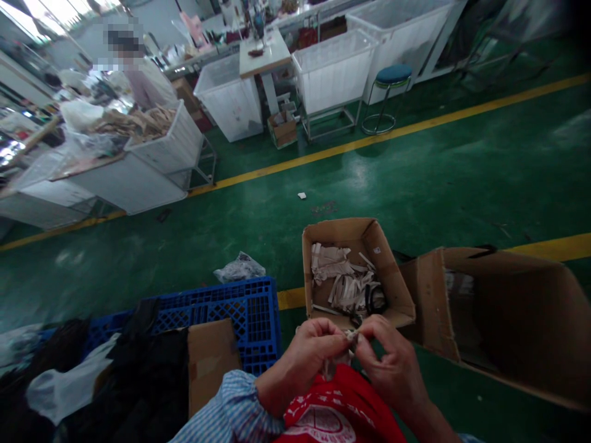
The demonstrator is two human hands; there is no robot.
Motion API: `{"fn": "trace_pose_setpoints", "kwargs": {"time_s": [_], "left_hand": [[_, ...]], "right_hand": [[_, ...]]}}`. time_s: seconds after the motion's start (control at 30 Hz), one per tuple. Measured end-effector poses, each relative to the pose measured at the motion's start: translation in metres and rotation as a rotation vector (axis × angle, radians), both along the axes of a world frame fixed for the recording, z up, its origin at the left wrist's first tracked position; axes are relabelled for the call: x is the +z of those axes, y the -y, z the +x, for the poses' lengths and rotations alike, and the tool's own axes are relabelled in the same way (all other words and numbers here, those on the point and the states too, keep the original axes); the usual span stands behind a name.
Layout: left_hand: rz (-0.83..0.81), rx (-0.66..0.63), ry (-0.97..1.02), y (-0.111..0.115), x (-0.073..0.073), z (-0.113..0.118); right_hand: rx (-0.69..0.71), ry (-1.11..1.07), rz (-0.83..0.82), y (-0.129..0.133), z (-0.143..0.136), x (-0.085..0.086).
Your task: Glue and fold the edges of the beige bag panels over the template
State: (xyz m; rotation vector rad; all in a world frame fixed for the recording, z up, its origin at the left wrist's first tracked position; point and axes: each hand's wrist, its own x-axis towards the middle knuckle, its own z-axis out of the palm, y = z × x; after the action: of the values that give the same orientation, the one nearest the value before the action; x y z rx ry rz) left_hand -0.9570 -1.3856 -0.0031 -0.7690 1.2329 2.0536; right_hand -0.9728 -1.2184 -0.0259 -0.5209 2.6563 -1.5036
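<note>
My left hand point(314, 354) and my right hand point(390, 363) meet in front of a red apron point(341, 406) at the bottom centre. Both are closed in a pinch on a small pale piece of material point(351, 336) between the fingertips. Part of it hangs below my left fingers; its exact shape is too small to tell. Just beyond the hands an open cardboard box point(318, 232) holds pale fabric strips point(348, 292) and a dark looped band point(375, 298).
A larger open carton point(517, 307) stands at the right. At the left, a blue pallet point(263, 307) bears dark cloth point(133, 369) and cardboard point(212, 357). Farther off are white bins point(332, 67), a stool point(393, 75) and a person point(143, 80) by fabric pieces.
</note>
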Motion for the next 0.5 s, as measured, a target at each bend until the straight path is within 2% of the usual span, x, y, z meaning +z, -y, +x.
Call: {"fn": "trace_pose_setpoints", "kwargs": {"time_s": [0.13,0.23,0.33,0.43,0.5], "left_hand": [[0.011,0.026,0.021,0.000,-0.003,0.001],[0.006,0.030,0.028,0.000,-0.008,0.002],[0.000,0.026,0.028,-0.001,-0.010,0.001],[-0.024,0.028,0.026,-0.002,-0.010,0.001],[-0.040,0.023,0.026,-0.002,-0.009,0.001]], "right_hand": [[-0.007,0.220,-0.078,0.000,0.007,-0.004],[0.008,0.274,-0.101,-0.009,0.004,0.001],[0.096,0.112,-0.024,-0.017,-0.003,0.010],[0.233,-0.149,0.141,-0.018,-0.007,0.015],[0.277,-0.260,0.249,-0.015,-0.006,0.014]]}}
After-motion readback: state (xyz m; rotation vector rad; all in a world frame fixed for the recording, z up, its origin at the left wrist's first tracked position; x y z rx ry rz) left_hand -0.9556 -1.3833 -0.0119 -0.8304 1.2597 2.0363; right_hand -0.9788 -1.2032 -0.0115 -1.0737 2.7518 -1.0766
